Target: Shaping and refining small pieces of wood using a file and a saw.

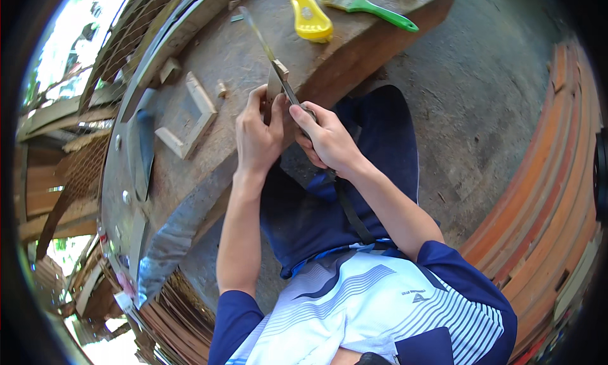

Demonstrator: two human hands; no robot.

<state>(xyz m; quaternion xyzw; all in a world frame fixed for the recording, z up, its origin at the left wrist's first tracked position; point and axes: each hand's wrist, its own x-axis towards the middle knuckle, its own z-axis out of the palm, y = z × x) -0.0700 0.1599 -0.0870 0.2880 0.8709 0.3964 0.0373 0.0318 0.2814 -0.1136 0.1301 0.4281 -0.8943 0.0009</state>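
My left hand (258, 129) is closed around a small pale wooden piece (275, 81), holding it upright just past the near edge of the wooden bench (247, 54). In my right hand (329, 138) is a long, thin, dark metal tool (286, 84), perhaps a file or a knife; its exact kind does not show. The tool lies against the wooden piece, and its thin far end reaches out over the bench top. Both hands are close together above my lap. The lower part of the wooden piece is hidden by my left fingers.
On the bench lie a yellow plastic dish-shaped thing (311, 18), a green-handled paintbrush (368, 7), an angled wooden piece (196, 121) and a small wooden peg (221, 89). A dark curved sheet (144, 153) is at the left. Long reddish boards (538, 181) are stacked at the right.
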